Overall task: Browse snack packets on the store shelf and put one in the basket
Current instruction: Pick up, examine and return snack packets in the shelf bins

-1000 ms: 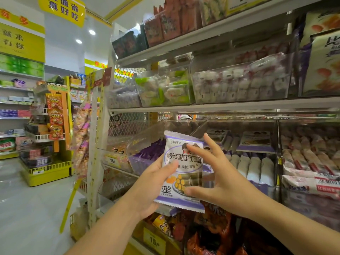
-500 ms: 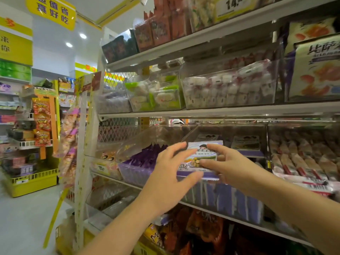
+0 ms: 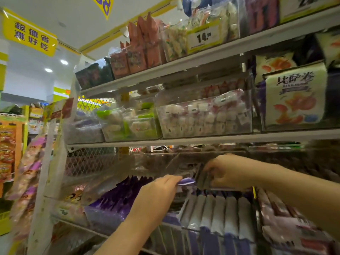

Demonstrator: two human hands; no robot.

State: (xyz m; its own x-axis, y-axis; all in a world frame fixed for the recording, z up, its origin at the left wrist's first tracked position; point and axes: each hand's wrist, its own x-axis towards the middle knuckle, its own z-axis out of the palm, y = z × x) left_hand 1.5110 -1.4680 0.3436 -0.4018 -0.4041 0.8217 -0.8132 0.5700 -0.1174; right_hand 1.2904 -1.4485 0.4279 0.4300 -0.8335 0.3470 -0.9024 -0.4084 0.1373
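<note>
1. Head view: the snack packet (image 3: 187, 181) is pinched by the right grip (image 3: 226, 172) inside the clear bin (image 3: 128, 168), far in, probably for slotting among the rows.
2. Its left edge is steadied by the straight-fingered left grip (image 3: 161, 192).

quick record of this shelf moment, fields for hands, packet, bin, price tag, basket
left hand: fingertips at the packet's purple edge, grip unclear
right hand: fingers curled on the packet
packet: blurred, between both hands
clear bin: below the hands, rows of white packets
price tag: top shelf, reads 14
basket: not in view
</note>
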